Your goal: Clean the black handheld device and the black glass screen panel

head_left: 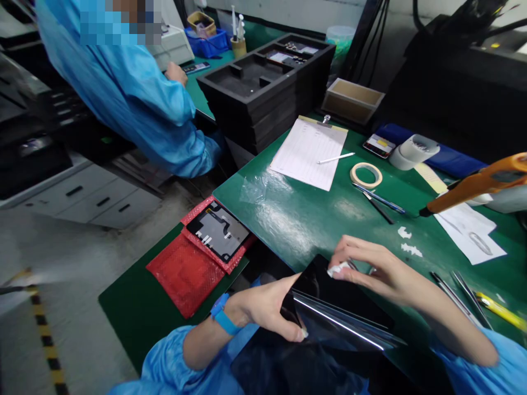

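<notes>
A glossy black screen panel (329,293) is tilted at the front edge of the green table. My left hand (269,307) grips its left side, thumb over the front, with a small white piece at the thumb tip. A shiny, clear film-like strip (341,322) runs across the panel. Between the fingertips of my right hand (379,269), a crumpled white wad (338,268) touches the panel's upper edge. The lower part of the panel merges into dark clothing. A similar panel with its grey back up (224,233) lies on red bubble wrap (185,274) to the left.
On the green table (300,219) are a clipboard with paper (310,151), a tape roll (365,175), pens (379,198), tweezers (469,296) and a yellow cutter (500,310). An orange tool (477,184) juts in from the right. Black stacked trays (267,104) stand behind; a co-worker's blue sleeve (144,104) is at left.
</notes>
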A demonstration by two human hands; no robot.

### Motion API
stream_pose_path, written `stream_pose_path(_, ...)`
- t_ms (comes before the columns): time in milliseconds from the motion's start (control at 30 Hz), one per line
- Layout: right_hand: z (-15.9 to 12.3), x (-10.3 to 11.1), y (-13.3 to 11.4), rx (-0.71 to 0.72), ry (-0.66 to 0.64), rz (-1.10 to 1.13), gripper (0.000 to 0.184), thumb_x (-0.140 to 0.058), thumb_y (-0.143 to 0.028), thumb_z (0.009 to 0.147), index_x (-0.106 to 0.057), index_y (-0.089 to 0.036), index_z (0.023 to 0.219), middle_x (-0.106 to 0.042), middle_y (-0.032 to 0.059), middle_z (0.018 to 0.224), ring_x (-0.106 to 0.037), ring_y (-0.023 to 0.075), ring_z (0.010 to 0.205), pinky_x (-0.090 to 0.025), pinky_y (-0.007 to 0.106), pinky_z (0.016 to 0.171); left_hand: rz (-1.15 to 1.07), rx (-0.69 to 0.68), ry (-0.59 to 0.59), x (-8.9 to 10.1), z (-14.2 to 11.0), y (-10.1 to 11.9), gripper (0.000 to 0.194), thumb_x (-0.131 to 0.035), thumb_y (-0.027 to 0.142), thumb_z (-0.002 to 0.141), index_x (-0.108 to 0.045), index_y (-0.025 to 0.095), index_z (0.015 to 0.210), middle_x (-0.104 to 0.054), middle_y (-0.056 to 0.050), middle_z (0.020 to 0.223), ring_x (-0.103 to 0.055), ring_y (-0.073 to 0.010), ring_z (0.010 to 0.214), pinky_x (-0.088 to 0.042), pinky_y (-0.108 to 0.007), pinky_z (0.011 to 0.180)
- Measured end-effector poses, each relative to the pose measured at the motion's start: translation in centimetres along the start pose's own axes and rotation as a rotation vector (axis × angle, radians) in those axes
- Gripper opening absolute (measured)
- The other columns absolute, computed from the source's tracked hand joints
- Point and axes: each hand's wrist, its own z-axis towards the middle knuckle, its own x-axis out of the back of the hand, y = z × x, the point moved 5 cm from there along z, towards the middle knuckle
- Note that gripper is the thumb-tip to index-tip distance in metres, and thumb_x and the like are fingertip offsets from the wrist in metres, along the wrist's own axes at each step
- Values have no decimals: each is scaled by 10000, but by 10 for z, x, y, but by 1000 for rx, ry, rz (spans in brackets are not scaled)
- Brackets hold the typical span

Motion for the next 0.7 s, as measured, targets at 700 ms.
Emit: stream_pose_path(700,-45,2,-8,-98,-158,-103,344,-632,-480,1216,-840,-274,1036,-736,55,961,-720,173,814,-529,276,692,8,81,-89,17,5,8,653,-1145,395,596,-670,204,1003,-719,59,796,-653,-121,684,-580,-233,653)
